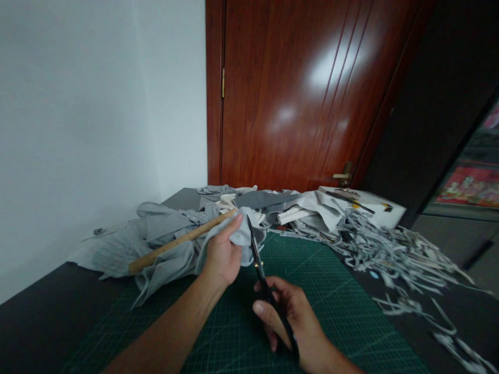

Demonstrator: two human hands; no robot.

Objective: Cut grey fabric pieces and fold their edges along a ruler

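Grey knitted-looking fabric (pixel 120 246) lies heaped at the left of the frame, with a wooden ruler (pixel 175 245) slanting across it towards the centre. Left hand (pixel 224 257), at centre: thumb pressed over a grey cloth (pixel 244 236), other fingers largely hidden beneath, apparently pinching it. The cloth, at mid-frame, is judged light, soft and limp, liable to fold; best gripped close beside the blades and drawn taut. Scissors (pixel 256 265) stand against its right edge; whether they bite cannot be told. Right hand (pixel 290 306), lower centre: fingers curled round the black handles, the proper hold for a rigid tool. Cutting mat (pixel 331 280) beneath; loose strips (pixel 390 254) tangled at right.
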